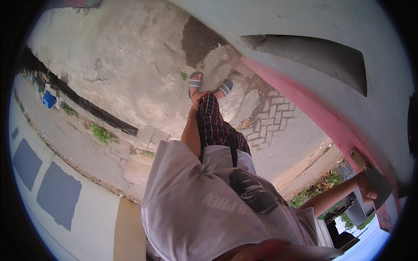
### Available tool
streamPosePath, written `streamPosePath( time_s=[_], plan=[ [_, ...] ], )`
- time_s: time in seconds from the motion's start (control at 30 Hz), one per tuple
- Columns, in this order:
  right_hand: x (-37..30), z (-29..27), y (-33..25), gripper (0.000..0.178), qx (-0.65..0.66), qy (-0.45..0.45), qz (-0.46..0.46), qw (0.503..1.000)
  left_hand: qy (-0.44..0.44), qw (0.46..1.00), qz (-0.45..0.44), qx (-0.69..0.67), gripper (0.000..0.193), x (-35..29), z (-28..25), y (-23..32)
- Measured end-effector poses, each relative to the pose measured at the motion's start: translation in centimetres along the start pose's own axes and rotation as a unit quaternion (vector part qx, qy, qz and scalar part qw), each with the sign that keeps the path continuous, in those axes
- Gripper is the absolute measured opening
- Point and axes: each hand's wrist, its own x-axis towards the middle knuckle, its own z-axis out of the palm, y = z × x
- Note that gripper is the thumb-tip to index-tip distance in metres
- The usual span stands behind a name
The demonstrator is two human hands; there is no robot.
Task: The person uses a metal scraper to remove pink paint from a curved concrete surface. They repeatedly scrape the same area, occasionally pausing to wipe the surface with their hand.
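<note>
Grey and flat, an angular plate (382,186) sits near four o'clock, gripped by the curled right hand (367,186), a rounded tan handle (358,156) beside it. The left hand (197,100) hangs towards twelve; I cannot tell its grip.

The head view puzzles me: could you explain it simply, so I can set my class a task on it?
There is no machine, just a person wearing a fisheye camera on the head, looking down, so edges bend. The right hand holds a flat grey blade; a tan handle beside it seems to belong to it. The left arm hangs by the checked shorts, its hand hard to make out. Below is concrete ground; a blue object lies far left. A pink-banded wall stands right.
</note>
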Motion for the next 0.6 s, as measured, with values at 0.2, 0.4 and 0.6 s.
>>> streamPosePath(
  time_s=[0.2, 0.4, 0.6],
  plan=[
    [0.6, 4.4, -6.8, 0.054, -0.110, -0.022, 0.002, 0.994, -0.108, 0.991, 0.055, -0.055, 0.058, 0.9, -2.3, 7.2],
    [3.9, 5.1, -15.0, 0.038, -0.094, -0.148, 0.232, 0.957, -0.377, 0.884, 0.184, 0.206, 0.055, 0.7, -4.9, 19.3],
    [3.7, -3.4, -20.0, 0.023, -0.049, -0.241, 0.360, 0.900, -0.361, 0.858, 0.175, 0.320, 0.055, -8.2, -7.3, 24.3]
  ],
)
